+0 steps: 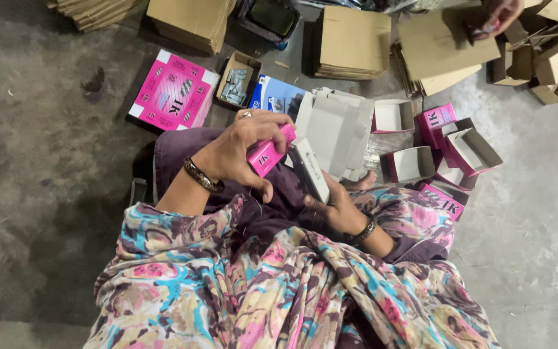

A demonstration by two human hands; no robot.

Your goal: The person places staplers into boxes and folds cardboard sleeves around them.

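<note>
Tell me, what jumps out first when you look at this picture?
The bright pink box in the middle, gripped by the left hand while the right hand steadies it. More pink folded boxes cluster to the right, and a flat pink carton lies on the floor up left.

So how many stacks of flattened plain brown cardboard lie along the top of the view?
4, possibly more hidden: one stack at top left, one beside it, one at top centre, one at top right, under another person's hand.

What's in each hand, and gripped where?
Left hand grips a pink box around its top end. Right hand holds a flat carton blank by its lower edge.
</note>
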